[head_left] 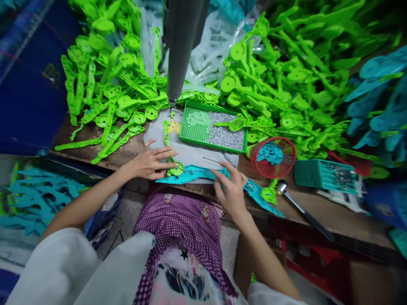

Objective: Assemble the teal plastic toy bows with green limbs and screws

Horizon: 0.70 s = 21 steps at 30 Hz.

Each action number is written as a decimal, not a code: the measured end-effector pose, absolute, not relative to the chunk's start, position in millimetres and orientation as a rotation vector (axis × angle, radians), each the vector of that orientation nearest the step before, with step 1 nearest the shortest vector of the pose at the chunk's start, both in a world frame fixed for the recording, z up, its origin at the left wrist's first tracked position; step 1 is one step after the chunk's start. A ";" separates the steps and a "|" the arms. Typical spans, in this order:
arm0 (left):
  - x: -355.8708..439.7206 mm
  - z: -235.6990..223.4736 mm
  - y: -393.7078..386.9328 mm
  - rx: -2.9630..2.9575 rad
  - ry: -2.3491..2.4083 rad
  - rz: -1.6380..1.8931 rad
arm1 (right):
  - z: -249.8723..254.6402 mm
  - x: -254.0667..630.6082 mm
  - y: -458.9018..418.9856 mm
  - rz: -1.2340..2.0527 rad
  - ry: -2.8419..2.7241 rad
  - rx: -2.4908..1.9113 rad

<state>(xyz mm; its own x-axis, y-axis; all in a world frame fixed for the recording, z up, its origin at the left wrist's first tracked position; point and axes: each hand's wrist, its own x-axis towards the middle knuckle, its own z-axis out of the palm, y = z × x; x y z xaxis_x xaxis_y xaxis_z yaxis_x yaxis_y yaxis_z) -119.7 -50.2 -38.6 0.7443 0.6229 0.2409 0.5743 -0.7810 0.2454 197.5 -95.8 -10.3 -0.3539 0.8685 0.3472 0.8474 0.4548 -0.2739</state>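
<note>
My left hand (151, 162) lies over a lime-green plastic part (176, 169) with a round disc at its lower end. Its fingertips press on that part, and the fingers cover some of its arm. A long turquoise plastic part (193, 174) runs along the table's front edge, meeting the green disc. Over its middle, my right hand (231, 186) grips it with bent fingers. A thin dark rod (211, 160) shows at the right fingertips; whether the fingers hold it is unclear. Beneath lies a grey cloth (193, 156) with a yellow figure.
Behind the cloth, a green tray (194, 140) contains many small metal pieces. A dark vertical machine shaft (178, 63) comes down beside it. Lime-green parts (286, 93) are heaped behind. To the right are a red basket (273, 173), a teal box (311, 176) and a hammer (305, 212).
</note>
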 end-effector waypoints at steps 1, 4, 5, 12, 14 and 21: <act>-120.8 -38.8 -50.6 2.791 0.963 0.514 | -8.8 192.8 -97.6 0.108 -2.155 -1.454; -123.9 -40.2 -49.7 2.736 1.150 0.765 | -2.8 173.7 -98.3 0.258 -1.918 -1.448; -124.6 -40.9 -48.8 2.683 1.278 0.854 | -0.3 167.0 -96.5 0.299 -1.890 -1.434; -122.3 -49.2 -41.7 2.454 1.684 0.986 | 39.1 127.3 -63.9 0.526 -1.845 -1.315; -120.7 -51.1 -40.8 2.442 1.707 0.945 | 53.5 114.1 -52.8 0.601 -1.813 -1.274; -119.0 -47.7 -42.7 2.418 1.725 0.784 | 42.8 93.6 -42.0 0.820 -1.783 -1.226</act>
<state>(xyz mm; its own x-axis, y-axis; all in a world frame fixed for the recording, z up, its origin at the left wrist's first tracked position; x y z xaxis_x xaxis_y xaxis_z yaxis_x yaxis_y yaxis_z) -119.0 -42.7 -47.7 0.2403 0.9006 0.3623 0.8650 -0.3680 0.3411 93.6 -42.0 42.8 -0.2060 0.9453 0.2528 0.4235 0.3190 -0.8479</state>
